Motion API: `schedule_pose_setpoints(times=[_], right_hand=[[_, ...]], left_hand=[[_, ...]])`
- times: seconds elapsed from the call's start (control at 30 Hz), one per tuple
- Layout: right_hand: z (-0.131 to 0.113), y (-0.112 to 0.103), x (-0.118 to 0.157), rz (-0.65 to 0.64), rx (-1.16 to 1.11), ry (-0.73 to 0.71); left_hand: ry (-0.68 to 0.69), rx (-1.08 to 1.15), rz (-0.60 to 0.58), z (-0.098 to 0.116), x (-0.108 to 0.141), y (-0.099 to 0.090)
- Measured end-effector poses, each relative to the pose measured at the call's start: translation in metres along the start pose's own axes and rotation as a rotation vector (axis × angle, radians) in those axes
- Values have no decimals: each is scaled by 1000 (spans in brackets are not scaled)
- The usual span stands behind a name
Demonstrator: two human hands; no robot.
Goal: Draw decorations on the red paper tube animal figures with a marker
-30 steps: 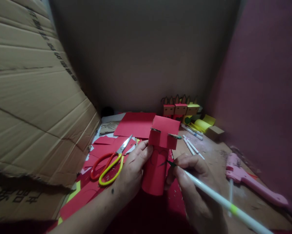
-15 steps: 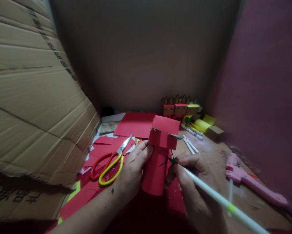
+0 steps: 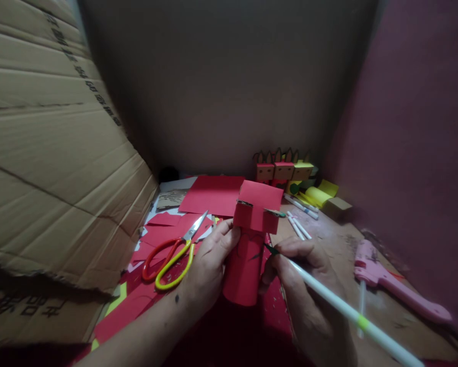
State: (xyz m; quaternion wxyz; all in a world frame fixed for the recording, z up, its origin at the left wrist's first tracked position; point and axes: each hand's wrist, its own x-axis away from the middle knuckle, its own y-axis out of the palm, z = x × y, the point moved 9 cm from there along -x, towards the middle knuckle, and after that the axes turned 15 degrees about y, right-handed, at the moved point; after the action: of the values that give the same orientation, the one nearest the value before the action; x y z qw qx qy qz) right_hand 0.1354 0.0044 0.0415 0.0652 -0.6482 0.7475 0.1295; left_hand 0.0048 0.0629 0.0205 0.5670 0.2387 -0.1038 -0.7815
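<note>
My left hand (image 3: 211,262) is closed around the left side of a red paper tube figure (image 3: 241,280), held upright. The figure has a box-shaped red head with two cardboard-edged slits, and a dark curved outline is drawn on its tube. Between the thumb and fingers of my right hand (image 3: 305,285) is a white marker pen (image 3: 328,295) with a dark green tip end. That tip sits at the tube's right edge, beside the drawn line; whether it touches, I cannot tell. Left of my left hand lie scissors (image 3: 175,255) with one red and one yellow handle.
Red paper sheets (image 3: 211,196) and scraps cover the left side. Several finished-looking figures (image 3: 283,171) stand at the back, near a yellow paper tube figure (image 3: 321,196) lying down. Loose markers (image 3: 300,224) and a pink glue gun (image 3: 389,283) lie right. Cardboard (image 3: 60,142) rises at left.
The marker tip has shifted very slightly up and right. Both hands keep their hold, and the figure stays nearly in place.
</note>
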Motion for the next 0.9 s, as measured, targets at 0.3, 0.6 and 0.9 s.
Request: schedule_pose_setpoints(times=[0.3, 0.6, 0.9], right_hand=[[-1, 6, 1, -65, 29, -28], [-7, 3, 4, -8, 102, -72], [-8, 5, 7, 2, 96, -80]], left_hand=[[38, -60, 25, 4, 0, -3], [56, -62, 50, 7, 0, -2], [84, -61, 32, 7, -1, -2]])
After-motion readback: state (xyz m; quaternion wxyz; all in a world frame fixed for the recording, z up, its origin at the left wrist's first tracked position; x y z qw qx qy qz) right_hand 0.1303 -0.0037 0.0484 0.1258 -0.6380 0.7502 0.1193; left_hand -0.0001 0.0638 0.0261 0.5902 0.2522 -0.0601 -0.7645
